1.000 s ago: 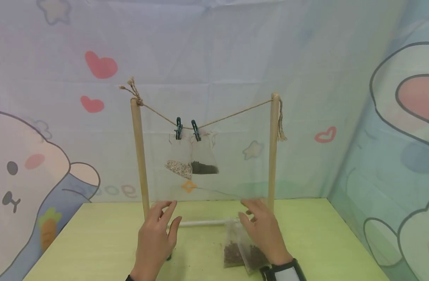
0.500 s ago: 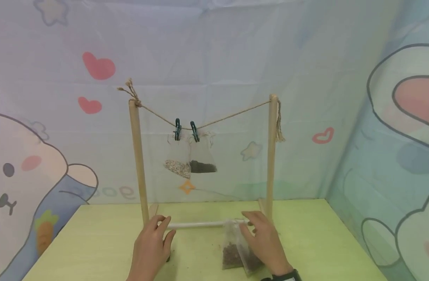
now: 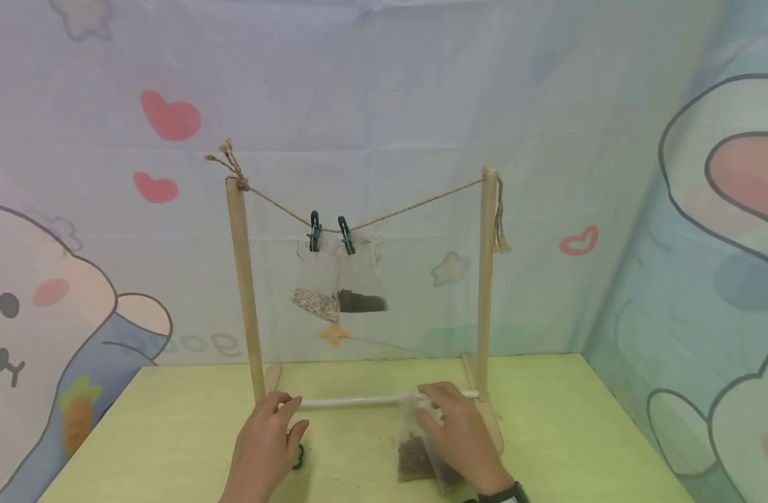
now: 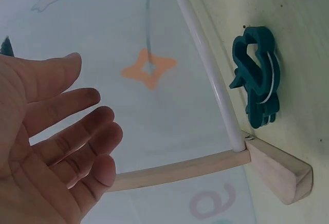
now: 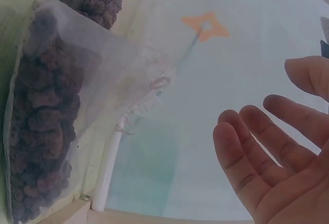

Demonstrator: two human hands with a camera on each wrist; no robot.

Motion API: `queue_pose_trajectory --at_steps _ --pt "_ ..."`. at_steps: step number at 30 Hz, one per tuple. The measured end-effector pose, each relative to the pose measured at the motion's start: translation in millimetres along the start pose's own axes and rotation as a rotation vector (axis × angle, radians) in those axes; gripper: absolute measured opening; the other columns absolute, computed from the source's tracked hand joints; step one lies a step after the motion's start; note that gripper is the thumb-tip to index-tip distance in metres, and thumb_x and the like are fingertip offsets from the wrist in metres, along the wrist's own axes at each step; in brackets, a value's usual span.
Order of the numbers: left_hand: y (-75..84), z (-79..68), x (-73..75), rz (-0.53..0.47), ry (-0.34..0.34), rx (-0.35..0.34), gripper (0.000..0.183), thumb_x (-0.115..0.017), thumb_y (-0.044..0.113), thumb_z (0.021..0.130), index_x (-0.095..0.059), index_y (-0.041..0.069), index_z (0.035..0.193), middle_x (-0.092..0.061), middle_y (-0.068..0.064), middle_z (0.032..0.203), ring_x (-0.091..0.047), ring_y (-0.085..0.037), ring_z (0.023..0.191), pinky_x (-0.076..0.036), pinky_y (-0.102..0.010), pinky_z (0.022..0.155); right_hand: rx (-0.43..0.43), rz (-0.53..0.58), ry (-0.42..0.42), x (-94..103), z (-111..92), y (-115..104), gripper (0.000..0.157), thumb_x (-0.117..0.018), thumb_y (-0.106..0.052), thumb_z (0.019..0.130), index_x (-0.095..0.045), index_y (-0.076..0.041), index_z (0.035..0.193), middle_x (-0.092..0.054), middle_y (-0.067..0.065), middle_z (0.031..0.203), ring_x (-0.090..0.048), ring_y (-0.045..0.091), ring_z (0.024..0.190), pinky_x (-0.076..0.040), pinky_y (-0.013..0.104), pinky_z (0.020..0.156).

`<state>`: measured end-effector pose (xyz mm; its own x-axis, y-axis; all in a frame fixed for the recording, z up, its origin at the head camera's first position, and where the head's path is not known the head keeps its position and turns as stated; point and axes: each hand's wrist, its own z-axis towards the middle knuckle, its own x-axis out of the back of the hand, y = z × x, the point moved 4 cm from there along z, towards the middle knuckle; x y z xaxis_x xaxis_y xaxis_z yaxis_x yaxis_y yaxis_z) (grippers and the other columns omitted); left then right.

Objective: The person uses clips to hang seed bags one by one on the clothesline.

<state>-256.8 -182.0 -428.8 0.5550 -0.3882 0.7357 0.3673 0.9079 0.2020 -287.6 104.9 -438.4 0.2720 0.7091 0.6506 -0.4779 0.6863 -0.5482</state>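
Observation:
My left hand (image 3: 261,447) hovers over the table with relaxed, parted fingers and holds nothing. Beside it lies a dark green spring clip (image 4: 257,75), partly covered by the hand in the head view. Loosely bent and holding nothing, my right hand (image 3: 462,436) hangs above two mesh drawstring bags of reddish-brown stones (image 5: 46,121). It hides part of the right-hand bag (image 3: 445,471) in the head view; the other bag (image 3: 414,457) lies just left of it. On the twine (image 3: 422,205) two green clips (image 3: 314,232) hold up a bag of pale grains (image 3: 316,304) and a bag of dark grains (image 3: 362,301).
Two wooden posts (image 3: 244,279) carry the twine, and a white rod (image 3: 352,402) joins them low down. Wooden feet (image 4: 280,172) stand on the yellow-green table (image 3: 170,433). A printed cloth (image 3: 384,84) hangs behind.
Both hands have come down. The left has drifted left, uncovering more of the loose clip, and the right has shifted slightly left over the stone bags. The hanging bags stay on the twine.

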Motion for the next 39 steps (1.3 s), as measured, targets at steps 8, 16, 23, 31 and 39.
queue_pose_trajectory --at_steps 8,16,23,31,39 --pt "-4.2 -4.0 -7.9 -0.016 -0.144 0.055 0.034 -0.091 0.007 0.077 -0.077 -0.002 0.106 -0.067 -0.006 0.099 -0.058 -0.015 0.077 -0.054 -0.030 0.064 -0.043 -0.002 -0.138 -13.0 -0.3 -0.9 0.027 -0.072 -0.014 0.097 -0.072 -0.005 0.123 -0.069 0.006 0.115 -0.070 0.024 0.100 -0.060 0.035 0.078" --pt "-7.1 -10.7 -16.5 0.002 -0.175 0.041 0.030 -0.093 0.004 0.071 -0.078 0.000 0.097 -0.064 -0.004 0.090 -0.063 -0.018 0.079 -0.057 -0.032 0.067 -0.002 0.018 -0.226 -20.0 -3.0 -4.8 0.027 -0.071 -0.011 0.095 -0.073 -0.007 0.121 -0.070 0.010 0.118 -0.070 0.027 0.093 -0.056 0.030 0.070" --pt "-8.0 -13.6 -18.5 -0.001 -0.189 0.040 0.028 -0.093 0.003 0.070 -0.078 -0.001 0.093 -0.063 -0.003 0.087 -0.060 -0.017 0.077 -0.055 -0.028 0.065 0.032 0.042 -0.269 -21.9 -5.0 -8.7 0.025 -0.072 -0.010 0.095 -0.073 -0.005 0.119 -0.069 0.012 0.121 -0.072 0.027 0.090 -0.059 0.035 0.072" --pt "-14.9 -12.8 -13.8 -0.029 -0.261 0.190 0.026 -0.089 0.002 0.076 -0.078 -0.005 0.098 -0.067 -0.013 0.091 -0.066 -0.025 0.080 -0.059 -0.037 0.063 0.095 0.078 -0.299 -29.7 -7.1 -20.1 0.023 -0.070 -0.014 0.098 -0.073 -0.004 0.118 -0.068 0.008 0.117 -0.070 0.024 0.090 -0.058 0.029 0.073" --pt "-24.9 -17.1 -19.0 -0.015 -0.339 0.330 0.024 -0.089 0.004 0.077 -0.077 -0.008 0.095 -0.069 -0.031 0.103 -0.070 -0.037 0.082 -0.060 -0.044 0.063 0.213 0.124 -0.324 -44.6 -13.4 -38.5 0.022 -0.072 -0.009 0.095 -0.073 -0.001 0.116 -0.070 0.009 0.110 -0.070 0.020 0.083 -0.056 0.021 0.070"
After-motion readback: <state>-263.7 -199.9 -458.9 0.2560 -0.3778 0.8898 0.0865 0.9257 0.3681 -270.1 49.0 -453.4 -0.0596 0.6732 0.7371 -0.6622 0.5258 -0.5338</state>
